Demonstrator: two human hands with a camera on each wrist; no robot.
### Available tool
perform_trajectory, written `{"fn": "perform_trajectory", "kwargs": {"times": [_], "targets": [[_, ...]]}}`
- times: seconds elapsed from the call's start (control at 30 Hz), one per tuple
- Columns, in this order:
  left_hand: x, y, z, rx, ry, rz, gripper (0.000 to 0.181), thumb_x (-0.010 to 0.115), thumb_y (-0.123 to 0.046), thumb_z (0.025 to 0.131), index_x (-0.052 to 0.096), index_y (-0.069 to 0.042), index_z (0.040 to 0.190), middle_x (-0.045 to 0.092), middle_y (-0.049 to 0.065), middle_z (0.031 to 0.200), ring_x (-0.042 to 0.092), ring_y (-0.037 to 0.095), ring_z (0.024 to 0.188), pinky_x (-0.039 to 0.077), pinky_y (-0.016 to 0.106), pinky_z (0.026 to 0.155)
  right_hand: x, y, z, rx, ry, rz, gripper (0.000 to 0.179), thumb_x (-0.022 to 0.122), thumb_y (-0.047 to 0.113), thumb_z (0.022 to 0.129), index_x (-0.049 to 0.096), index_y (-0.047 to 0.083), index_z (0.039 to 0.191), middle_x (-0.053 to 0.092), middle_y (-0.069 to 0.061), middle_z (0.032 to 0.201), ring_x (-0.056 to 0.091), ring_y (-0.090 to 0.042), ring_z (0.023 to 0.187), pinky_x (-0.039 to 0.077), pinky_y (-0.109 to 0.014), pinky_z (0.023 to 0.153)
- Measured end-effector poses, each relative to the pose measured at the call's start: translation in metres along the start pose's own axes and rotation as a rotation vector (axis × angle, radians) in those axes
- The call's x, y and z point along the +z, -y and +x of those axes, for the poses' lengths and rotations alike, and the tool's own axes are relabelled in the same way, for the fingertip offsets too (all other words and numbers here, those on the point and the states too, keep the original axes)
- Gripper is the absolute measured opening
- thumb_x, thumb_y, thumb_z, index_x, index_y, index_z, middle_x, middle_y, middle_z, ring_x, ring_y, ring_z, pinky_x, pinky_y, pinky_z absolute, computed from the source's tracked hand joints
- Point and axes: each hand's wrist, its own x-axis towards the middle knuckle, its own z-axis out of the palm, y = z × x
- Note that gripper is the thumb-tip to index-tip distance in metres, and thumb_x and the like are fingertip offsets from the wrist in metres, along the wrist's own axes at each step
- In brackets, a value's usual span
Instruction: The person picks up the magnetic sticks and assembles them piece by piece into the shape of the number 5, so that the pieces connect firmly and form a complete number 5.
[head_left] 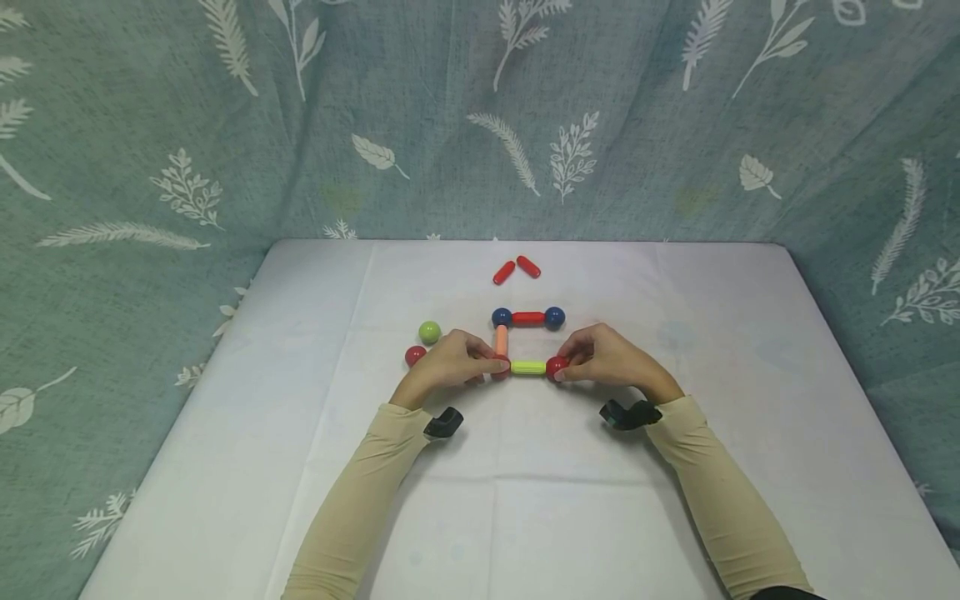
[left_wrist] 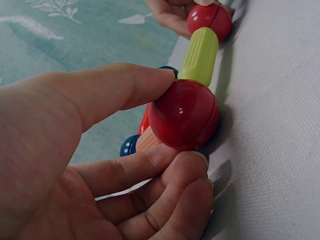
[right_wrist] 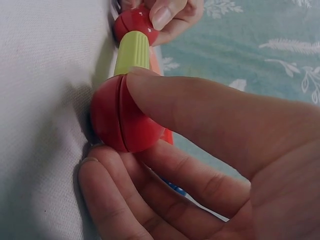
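Pinching a red ball (left_wrist: 184, 116) in the left hand (head_left: 452, 360), setting the thumb against one side and bending the fingers round the other, parting them only as wide as the ball. Pinching a second red ball (right_wrist: 112, 112) likewise in the right hand (head_left: 606, 357), laying the thumb near the rod's end and curling the fingers around the opposite side. Holding a yellow-green rod (head_left: 528, 367) between both hands, with a red ball touching each end. Having a peach rod (head_left: 501, 339) just beyond the left fingertips, reaching from the left-held ball to a blue ball (head_left: 502, 317). Facing a red rod (head_left: 528, 317) beyond both hands, between that ball and another blue ball (head_left: 554, 317). Having a green ball (head_left: 430, 332) and a loose red ball (head_left: 415, 356) near the left hand's outer side, well apart from the right. Facing two short red rods (head_left: 528, 267) farthest beyond both hands, on a white cloth (head_left: 600, 517).
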Motion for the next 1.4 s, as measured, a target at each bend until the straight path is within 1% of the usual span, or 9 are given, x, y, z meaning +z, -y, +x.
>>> {"fn": "perform_trajectory", "kwargs": {"times": [0.47,0.63,0.73,0.8,0.93,1.07,1.23,1.33,1.4], "targets": [[0.000,0.002,0.000,-0.004,-0.007,-0.008,0.028,0.082,-0.039,0.088,0.078,-0.016,0.103,0.074,0.002,0.086,0.064,0.016,0.073,0.049,0.025,0.065,0.000,0.002,0.000,0.008,-0.011,0.000,0.028,0.085,0.014,0.084,0.075,0.003,0.108,0.076,-0.010,0.100,0.065,-0.016,0.080,0.052,-0.028,0.071],[-0.001,0.002,0.001,-0.004,-0.005,-0.002,0.028,0.082,-0.040,0.088,0.078,-0.016,0.103,0.074,0.002,0.087,0.064,0.017,0.074,0.049,0.025,0.065,-0.001,0.002,0.000,-0.001,-0.005,-0.006,0.030,0.085,0.017,0.085,0.075,0.003,0.110,0.076,-0.010,0.101,0.065,-0.016,0.082,0.052,-0.028,0.073],[-0.001,0.002,0.001,0.000,-0.003,-0.006,0.028,0.082,-0.040,0.088,0.078,-0.017,0.103,0.074,0.002,0.087,0.064,0.017,0.074,0.048,0.026,0.066,-0.005,0.002,-0.001,-0.011,-0.028,-0.025,0.031,0.082,0.021,0.089,0.074,0.003,0.112,0.075,-0.010,0.103,0.065,-0.017,0.083,0.053,-0.028,0.072],[-0.001,0.003,0.001,-0.002,-0.002,-0.008,0.028,0.082,-0.040,0.087,0.078,-0.017,0.102,0.075,0.002,0.087,0.065,0.017,0.074,0.048,0.026,0.066,-0.009,0.003,-0.002,-0.014,-0.057,-0.031,0.031,0.079,0.022,0.092,0.074,0.004,0.116,0.075,-0.011,0.105,0.067,-0.020,0.084,0.054,-0.030,0.071],[-0.001,0.003,0.001,-0.001,0.000,-0.008,0.028,0.082,-0.041,0.087,0.078,-0.017,0.102,0.075,0.002,0.088,0.065,0.017,0.075,0.049,0.026,0.066,-0.020,0.007,-0.001,-0.010,-0.159,-0.038,0.033,0.072,0.025,0.097,0.072,0.004,0.122,0.074,-0.014,0.108,0.067,-0.024,0.089,0.053,-0.031,0.074],[-0.002,0.002,0.002,-0.005,-0.001,-0.008,0.028,0.082,-0.041,0.087,0.078,-0.017,0.103,0.075,0.002,0.089,0.065,0.017,0.076,0.050,0.026,0.067,-0.034,0.015,0.003,-0.006,-0.283,-0.044,0.034,0.070,0.028,0.098,0.072,0.005,0.122,0.073,-0.015,0.110,0.067,-0.027,0.094,0.053,-0.030,0.076],[-0.002,0.003,0.003,-0.014,0.001,-0.011,0.028,0.082,-0.040,0.087,0.078,-0.017,0.104,0.075,0.002,0.089,0.066,0.018,0.077,0.050,0.026,0.067,-0.048,0.026,0.011,-0.048,-0.411,-0.042,0.035,0.069,0.029,0.100,0.071,0.003,0.122,0.074,-0.017,0.108,0.069,-0.032,0.093,0.055,-0.026,0.072],[-0.001,0.003,0.002,-0.013,0.001,-0.013,0.028,0.082,-0.040,0.087,0.078,-0.017,0.104,0.075,0.002,0.090,0.066,0.018,0.077,0.050,0.026,0.068,-0.053,0.031,0.018,-0.074,-0.462,-0.050,0.035,0.068,0.029,0.100,0.072,0.002,0.121,0.074,-0.019,0.108,0.069,-0.031,0.092,0.054,-0.024,0.071],[0.000,0.003,0.001,-0.015,-0.002,-0.010,0.028,0.082,-0.040,0.087,0.078,-0.017,0.103,0.075,0.002,0.090,0.065,0.018,0.076,0.050,0.026,0.067,-0.057,0.034,0.023,-0.073,-0.483,-0.049,0.034,0.068,0.029,0.100,0.072,0.002,0.121,0.074,-0.019,0.109,0.069,-0.031,0.091,0.054,-0.024,0.071]]}}
